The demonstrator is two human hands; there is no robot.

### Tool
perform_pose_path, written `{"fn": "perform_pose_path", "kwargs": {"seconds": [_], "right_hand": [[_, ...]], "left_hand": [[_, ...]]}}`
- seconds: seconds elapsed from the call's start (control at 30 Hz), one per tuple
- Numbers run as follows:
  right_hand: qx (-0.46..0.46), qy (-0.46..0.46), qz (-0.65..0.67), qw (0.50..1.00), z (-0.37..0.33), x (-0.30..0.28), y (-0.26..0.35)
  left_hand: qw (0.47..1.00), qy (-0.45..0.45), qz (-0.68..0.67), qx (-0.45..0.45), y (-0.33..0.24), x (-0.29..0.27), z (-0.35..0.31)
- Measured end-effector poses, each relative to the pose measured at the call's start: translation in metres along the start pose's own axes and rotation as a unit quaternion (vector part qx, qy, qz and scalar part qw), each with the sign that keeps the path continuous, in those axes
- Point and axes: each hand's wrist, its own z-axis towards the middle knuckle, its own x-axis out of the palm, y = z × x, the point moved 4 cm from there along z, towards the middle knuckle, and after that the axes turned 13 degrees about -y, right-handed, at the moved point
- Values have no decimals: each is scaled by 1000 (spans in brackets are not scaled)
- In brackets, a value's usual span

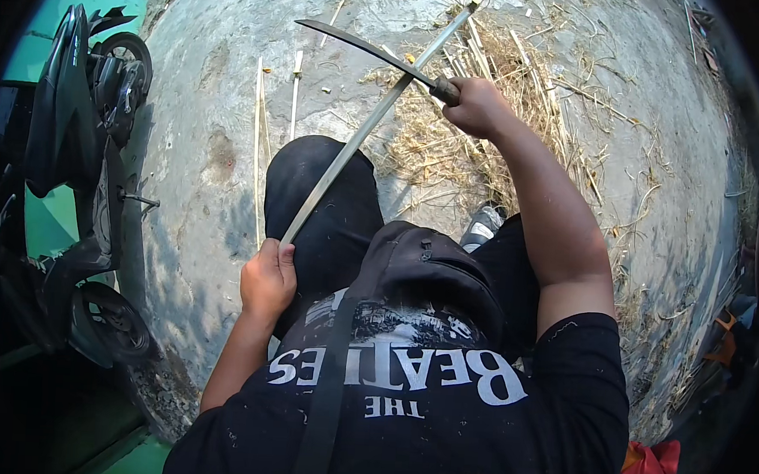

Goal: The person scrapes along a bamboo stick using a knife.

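Note:
My left hand (267, 278) is closed around the lower end of a long, pale green split bamboo strip (346, 155). The strip slants up and away to the right, passing over my left knee. In my right hand (479, 107) is the handle of a machete (355, 42) with a long, dark, slightly curved blade. The blade points to the left and crosses the strip in its upper half, close to the handle; they appear to touch there. Beneath and beyond my right hand lies a heap of straw-coloured bamboo shavings (440, 146).
A black motorcycle (100, 162) stands at the left beside a green wall (52, 22). Thin split sticks (256, 145) lie on the rough concrete ground (203, 73). A black bag (421, 265) rests across my lap. Red cloth (649, 473) shows at the lower right.

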Motion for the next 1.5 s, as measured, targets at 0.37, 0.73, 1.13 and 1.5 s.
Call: {"fn": "perform_pose_path", "kwargs": {"seconds": [0.37, 0.73, 1.13, 1.5], "right_hand": [[-164, 28, -37, 985, -19, 14, 36], [-232, 50, -155, 959, -50, 20, 91], [-37, -14, -19, 999, -13, -13, 34], [53, -30, 1, 998, 15, -1, -24]], "left_hand": [[1000, -7, -19, -4, 3, 0, -1], [1000, -3, 31, -3, 8, 2, -2], [1000, 19, -2, 1, 10, 1, 3], [1000, 1, -16, 5, -2, -1, 7]]}}
